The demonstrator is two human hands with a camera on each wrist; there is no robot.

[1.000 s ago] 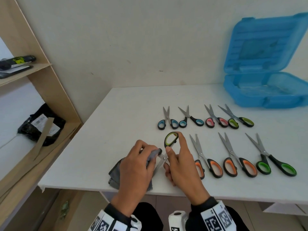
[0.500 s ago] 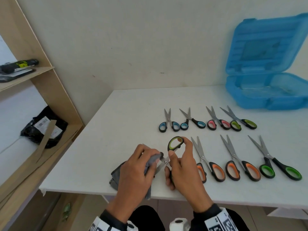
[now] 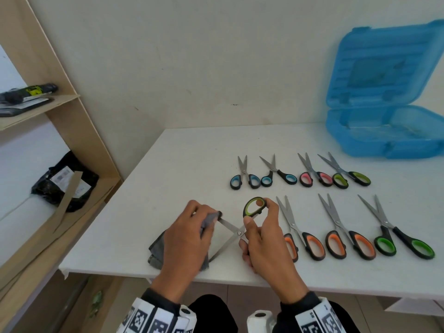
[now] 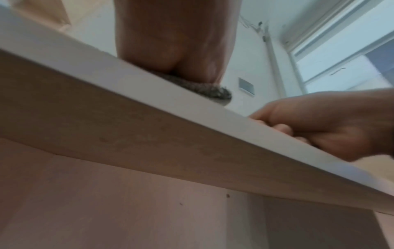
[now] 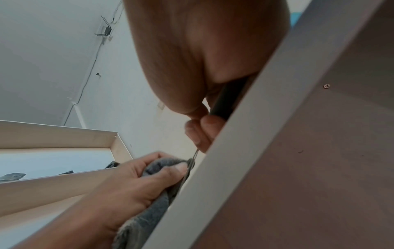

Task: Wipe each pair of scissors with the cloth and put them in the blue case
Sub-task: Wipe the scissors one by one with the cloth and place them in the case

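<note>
Near the table's front edge my right hand (image 3: 262, 231) grips the green-handled scissors (image 3: 236, 230) by their handles, blades spread apart and pointing left. My left hand (image 3: 192, 234) pinches the grey cloth (image 3: 157, 248) around the tip of the upper blade. In the right wrist view the left hand (image 5: 136, 178) squeezes the cloth (image 5: 157, 166) on the thin blade. The left wrist view shows only the heel of the left hand (image 4: 177, 42) on the cloth (image 4: 204, 89). The blue case (image 3: 384, 131) stands open at the back right.
Several scissors lie on the white table (image 3: 182, 169): a back row with blue (image 3: 245, 179), pink (image 3: 312, 176) and green handles, a front row with orange (image 3: 302, 239) and green (image 3: 403, 239) handles. A wooden shelf (image 3: 72, 164) with a black bag stands to the left.
The scissors' blades have spread wider apart. My left hand with the cloth has slid outward along the upper blade to its tip.
</note>
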